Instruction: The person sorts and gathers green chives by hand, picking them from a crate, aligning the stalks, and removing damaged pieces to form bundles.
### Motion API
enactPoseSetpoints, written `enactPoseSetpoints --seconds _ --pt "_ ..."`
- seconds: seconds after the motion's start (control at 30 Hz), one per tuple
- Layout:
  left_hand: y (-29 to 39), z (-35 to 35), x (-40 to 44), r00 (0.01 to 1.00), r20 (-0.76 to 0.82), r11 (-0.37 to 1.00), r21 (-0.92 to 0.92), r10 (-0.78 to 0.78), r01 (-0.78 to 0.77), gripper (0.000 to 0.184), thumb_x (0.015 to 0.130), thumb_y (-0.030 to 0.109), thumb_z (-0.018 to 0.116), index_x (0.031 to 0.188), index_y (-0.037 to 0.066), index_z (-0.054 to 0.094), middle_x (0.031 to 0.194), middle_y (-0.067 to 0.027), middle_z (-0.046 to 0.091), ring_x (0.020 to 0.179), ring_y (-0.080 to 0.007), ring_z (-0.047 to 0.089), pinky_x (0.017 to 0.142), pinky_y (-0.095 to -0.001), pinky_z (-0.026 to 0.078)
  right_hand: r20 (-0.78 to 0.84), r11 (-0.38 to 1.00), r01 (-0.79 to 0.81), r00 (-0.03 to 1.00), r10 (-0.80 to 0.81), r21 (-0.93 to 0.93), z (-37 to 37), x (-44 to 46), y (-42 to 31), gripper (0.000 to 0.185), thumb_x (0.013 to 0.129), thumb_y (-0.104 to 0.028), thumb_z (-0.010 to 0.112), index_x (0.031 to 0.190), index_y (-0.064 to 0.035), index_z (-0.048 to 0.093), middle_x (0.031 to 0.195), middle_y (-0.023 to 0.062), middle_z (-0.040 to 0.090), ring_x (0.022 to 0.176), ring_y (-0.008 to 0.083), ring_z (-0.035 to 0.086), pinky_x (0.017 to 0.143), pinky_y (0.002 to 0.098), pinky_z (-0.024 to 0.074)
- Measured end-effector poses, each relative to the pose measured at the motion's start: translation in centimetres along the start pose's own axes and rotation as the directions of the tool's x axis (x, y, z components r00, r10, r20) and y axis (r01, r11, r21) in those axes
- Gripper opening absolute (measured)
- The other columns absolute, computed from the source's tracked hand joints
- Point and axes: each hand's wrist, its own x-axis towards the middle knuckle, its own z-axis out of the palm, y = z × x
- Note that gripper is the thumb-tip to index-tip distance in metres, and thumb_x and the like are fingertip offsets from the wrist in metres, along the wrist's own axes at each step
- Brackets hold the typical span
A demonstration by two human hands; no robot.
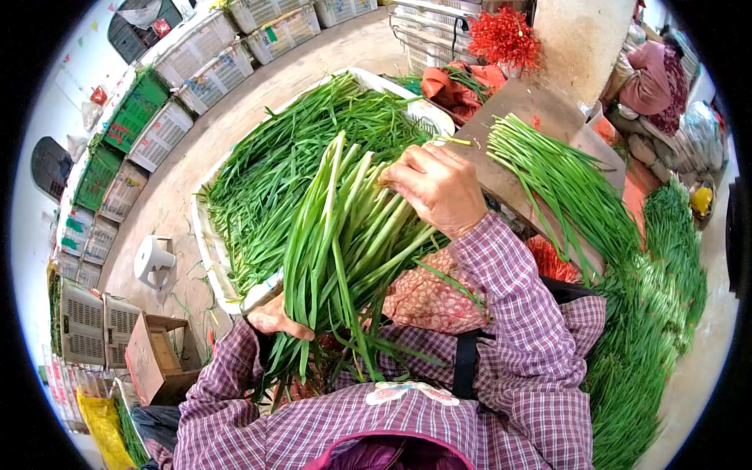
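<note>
A loose bunch of garlic chives is held upright in front of my chest, pale stalk ends up and green leaves hanging down. My left hand is closed around its lower leafy part, its fingers partly hidden behind the leaves. At the upper right of the bunch, my right hand has its fingers pinched together against the stalks; a thin yellowish stalk sticks out just beyond it. Behind the bunch stands a white plastic tub full of loose chives.
A neat sheaf of chives lies on a board at my right, with a large pile beyond. Red ties sit at the back. A white stool, wooden box and crates stand left. Another person sits far right.
</note>
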Motion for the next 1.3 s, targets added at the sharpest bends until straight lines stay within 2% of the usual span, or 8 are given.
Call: enactPoseSetpoints --seconds 0.2,0.27,0.5,0.73,0.83,1.07,1.2,1.3 --pt "-0.4 0.1 -0.3 0.999 -0.040 0.999 -0.038 0.018 -0.019 0.076 0.050 0.027 0.084 0.118 0.005 0.056 0.108 -0.0091 0.056 0.101 -0.0254 0.050 0.092 -0.0385 0.040 -0.039 0.902 -0.410 0.912 0.409 -0.137 -1.9 -1.3 2.6 0.014 0.081 -0.024 0.068 0.090 -0.0127 0.070 0.082 0.0057 0.064 0.074 0.0252 0.064 0.063 0.0358 0.0513" --pt "-0.8 0.0 -0.1 1.000 -0.027 0.999 -0.054 -0.003 0.001 0.081 0.050 0.026 0.084 0.121 0.005 0.053 0.111 -0.0096 0.055 0.103 -0.0255 0.049 0.095 -0.0391 0.038 0.157 0.802 -0.455 0.825 0.543 -0.387 -3.0 -1.8 2.4 0.022 0.080 -0.031 0.068 0.091 -0.0128 0.071 0.083 0.0060 0.064 0.073 0.0255 0.064 0.063 0.0373 0.0503" --pt "0.7 0.4 0.4 0.998 -0.026 0.988 -0.141 -0.059 0.054 0.089 0.053 0.012 0.085 0.131 0.003 0.042 0.119 -0.0089 0.053 0.113 -0.0230 0.047 0.101 -0.0377 0.036 0.231 0.788 -0.559 0.828 0.511 0.258 -0.3 -0.6 -4.1 0.018 0.079 -0.022 0.070 0.092 -0.0101 0.070 0.083 0.0050 0.068 0.070 0.0187 0.066 0.064 0.0312 0.0524" --pt "2.8 1.3 0.2 0.998 -0.062 0.990 -0.140 -0.031 0.023 0.065 0.058 0.002 0.083 0.117 0.002 0.055 0.104 -0.0057 0.064 0.097 -0.0172 0.057 0.092 -0.0326 0.043 0.328 0.707 -0.660 0.746 0.579 0.253 2.6 0.2 -5.9 0.018 0.072 -0.023 0.071 0.081 -0.0074 0.067 0.070 0.0039 0.065 0.065 0.0226 0.065 0.062 0.0360 0.0512" --pt "2.4 1.2 0.3 0.997 -0.075 0.996 -0.091 -0.012 0.005 0.067 0.058 0.004 0.084 0.119 0.002 0.054 0.106 -0.0057 0.063 0.100 -0.0179 0.056 0.093 -0.0334 0.043 0.237 0.733 -0.621 0.784 0.574 0.279 3.1 -0.2 -5.5 0.011 0.071 -0.018 0.068 0.074 -0.0078 0.064 0.065 0.0036 0.062 0.061 0.0231 0.064 0.058 0.0364 0.0506" --pt "0.3 0.6 0.7 0.999 -0.016 0.987 -0.154 -0.043 0.040 0.091 0.056 0.015 0.087 0.133 0.003 0.041 0.123 -0.0094 0.050 0.116 -0.0225 0.045 0.104 -0.0353 0.033 -0.105 0.894 -0.445 0.893 0.438 -0.057 2.3 -0.1 -2.0 0.012 0.070 -0.014 0.068 0.071 -0.0123 0.057 0.067 0.0032 0.056 0.056 0.0191 0.059 0.050 0.0356 0.0486" --pt "-3.7 -0.3 0.3 1.000 0.004 0.996 0.084 -0.012 0.012 0.097 0.053 0.020 0.086 0.136 0.004 0.038 0.127 -0.0116 0.046 0.120 -0.0250 0.043 0.103 -0.0377 0.033 -0.271 0.772 -0.623 0.770 0.577 -0.127 -2.5 -1.4 4.7 0.006 0.071 -0.016 0.067 0.074 -0.0138 0.063 0.076 0.0053 0.064 0.065 0.0261 0.063 0.056 0.0391 0.0489" --pt "-4.7 -0.7 -0.6 0.999 0.015 0.961 -0.273 -0.047 0.049 0.094 0.053 0.016 0.084 0.135 0.005 0.039 0.122 -0.0093 0.052 0.114 -0.0234 0.048 0.100 -0.0364 0.037 -0.371 0.663 -0.670 0.740 0.561 -0.334 -6.1 -4.0 8.8 0.006 0.075 -0.018 0.066 0.081 -0.0173 0.064 0.076 0.0011 0.064 0.068 0.0234 0.064 0.058 0.0386 0.0491"
